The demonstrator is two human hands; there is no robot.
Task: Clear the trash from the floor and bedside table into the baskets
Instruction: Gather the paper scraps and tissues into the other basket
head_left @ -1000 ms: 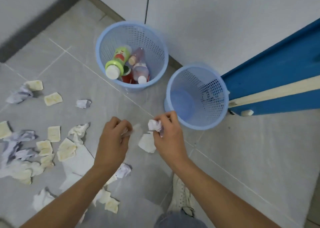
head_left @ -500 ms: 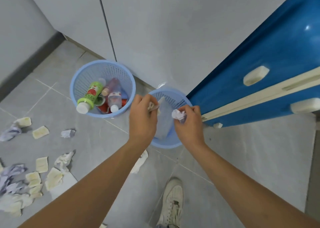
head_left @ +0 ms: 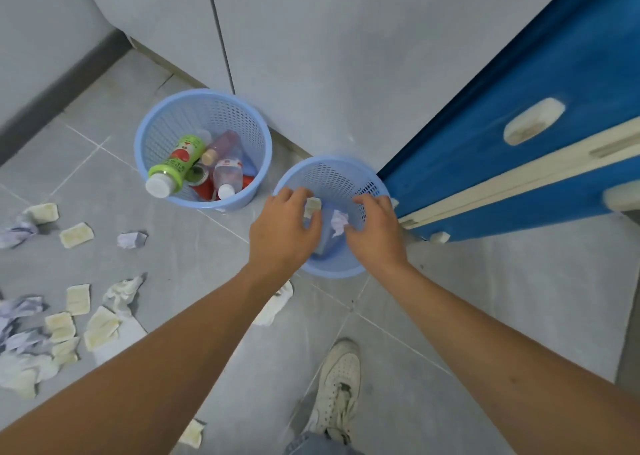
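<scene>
White sneaker (head_left: 341, 378) below the hands; both hands over the near blue basket (head_left: 332, 174). Left hand (head_left: 282, 228) fingers loosely spread, beige scrap (head_left: 313, 205) at its fingertips, possibly already released; right hand (head_left: 375, 231) open, crumpled white paper (head_left: 338, 221) just left of it inside the basket. Farther left, second basket (head_left: 202, 108) holds bottles (head_left: 176, 162), paper litter (head_left: 74, 235) on floor beyond.

hands (head_left: 282, 228) over basket (head_left: 332, 174), paper (head_left: 338, 220) loose

The grey tiled floor (head_left: 450, 316) carries two blue mesh baskets, one (head_left: 202, 198) at upper centre-left, the other (head_left: 332, 271) just right of it. Crumpled tissues and paper scraps (head_left: 62, 323) litter the left side. A white shoe (head_left: 337, 378) stands at lower centre.
</scene>
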